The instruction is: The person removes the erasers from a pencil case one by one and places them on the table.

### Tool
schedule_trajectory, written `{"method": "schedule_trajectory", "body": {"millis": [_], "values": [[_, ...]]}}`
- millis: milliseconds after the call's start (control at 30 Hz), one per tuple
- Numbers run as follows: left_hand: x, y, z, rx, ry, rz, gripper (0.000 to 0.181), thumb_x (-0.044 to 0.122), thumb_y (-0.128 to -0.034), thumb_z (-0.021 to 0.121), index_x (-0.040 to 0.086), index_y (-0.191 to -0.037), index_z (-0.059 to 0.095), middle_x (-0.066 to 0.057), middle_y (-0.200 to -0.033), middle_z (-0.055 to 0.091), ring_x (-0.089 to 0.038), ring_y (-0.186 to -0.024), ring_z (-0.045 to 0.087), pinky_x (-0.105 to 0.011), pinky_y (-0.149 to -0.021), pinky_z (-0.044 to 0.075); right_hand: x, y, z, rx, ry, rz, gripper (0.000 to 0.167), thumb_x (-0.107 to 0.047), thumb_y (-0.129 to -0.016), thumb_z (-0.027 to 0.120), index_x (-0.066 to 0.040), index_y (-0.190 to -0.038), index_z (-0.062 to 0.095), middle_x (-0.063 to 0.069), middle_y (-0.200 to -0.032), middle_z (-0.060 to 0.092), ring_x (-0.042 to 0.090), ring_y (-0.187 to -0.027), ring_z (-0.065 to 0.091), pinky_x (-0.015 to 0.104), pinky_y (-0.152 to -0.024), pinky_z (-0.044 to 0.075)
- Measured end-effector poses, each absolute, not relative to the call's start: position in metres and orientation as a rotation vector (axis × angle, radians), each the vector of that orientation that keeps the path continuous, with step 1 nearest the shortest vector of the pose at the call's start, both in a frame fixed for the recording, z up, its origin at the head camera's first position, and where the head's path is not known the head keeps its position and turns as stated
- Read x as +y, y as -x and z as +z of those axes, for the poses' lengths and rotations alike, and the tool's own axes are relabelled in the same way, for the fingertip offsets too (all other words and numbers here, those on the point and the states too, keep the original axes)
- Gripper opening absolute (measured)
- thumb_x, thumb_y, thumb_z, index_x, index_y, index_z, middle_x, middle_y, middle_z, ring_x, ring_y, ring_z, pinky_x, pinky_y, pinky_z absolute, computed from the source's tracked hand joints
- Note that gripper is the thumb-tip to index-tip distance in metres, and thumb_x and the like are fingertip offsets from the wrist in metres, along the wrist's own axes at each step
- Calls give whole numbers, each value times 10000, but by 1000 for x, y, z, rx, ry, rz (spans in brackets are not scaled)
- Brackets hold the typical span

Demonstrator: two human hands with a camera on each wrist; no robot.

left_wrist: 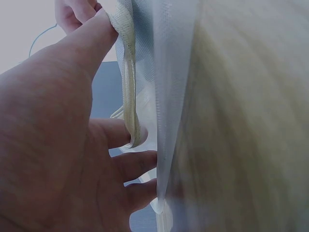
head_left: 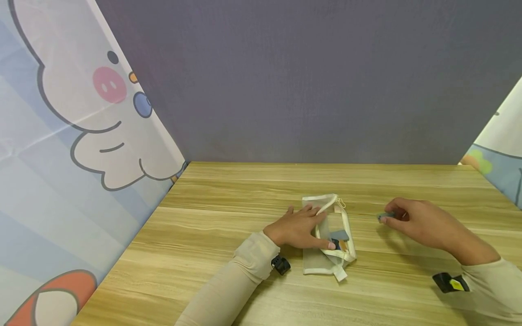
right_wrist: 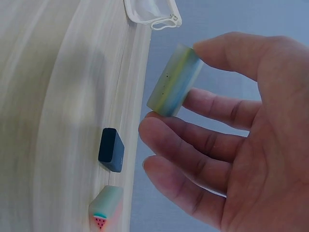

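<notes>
My left hand (head_left: 299, 227) rests spread on a white mesh zip pouch (head_left: 318, 267), its straight fingers and thumb against the edge of the opening. In the left wrist view, the pale zipper edge (left_wrist: 129, 82) runs between thumb and fingers. Inside the pouch lie a grey-blue piece (head_left: 340, 235), a dark blue piece and an orange-tan piece (head_left: 343, 246). To the right of the pouch, my right hand (head_left: 420, 222) pinches a small eraser (right_wrist: 175, 79) above the table. This eraser is a translucent block with yellow and blue stripes.
On the wooden table (head_left: 228, 199), the right wrist view shows a dark blue block (right_wrist: 111, 150) and a pale green-pink block (right_wrist: 106, 208) with a watermelon print. A grey panel (head_left: 306, 81) rises behind the table. A cartoon-printed sheet (head_left: 53, 181) hangs at the left.
</notes>
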State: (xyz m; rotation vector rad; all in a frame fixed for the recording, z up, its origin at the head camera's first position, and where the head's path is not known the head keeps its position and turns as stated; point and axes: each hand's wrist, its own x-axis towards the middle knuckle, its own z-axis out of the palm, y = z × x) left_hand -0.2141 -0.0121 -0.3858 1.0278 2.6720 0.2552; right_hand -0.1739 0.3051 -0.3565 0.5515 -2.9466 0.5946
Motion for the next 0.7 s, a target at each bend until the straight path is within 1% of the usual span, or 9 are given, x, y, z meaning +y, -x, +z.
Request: {"method": "schedule_trajectory", "body": {"millis": [267,700], "values": [[-12,214,-386,2668,-1021,257,953,789,-882,480,309,-1624,123,30,-1665,140,-205,-1528,70,-601,-1184,51,306,174,-357,-2993,-542,604,351,-443,-970,659,-121,-1106,685,-55,-926,677,137,-834,641,383,-672,512],[-13,213,-385,2662,-1016,262,958,785,-879,493,309,-1623,125,27,-1664,137,-210,-1528,60,-606,-1182,50,310,175,-360,-2997,-565,603,310,-401,-965,680,-115,-1085,693,-80,-891,668,111,-816,635,364,-666,515]]}}
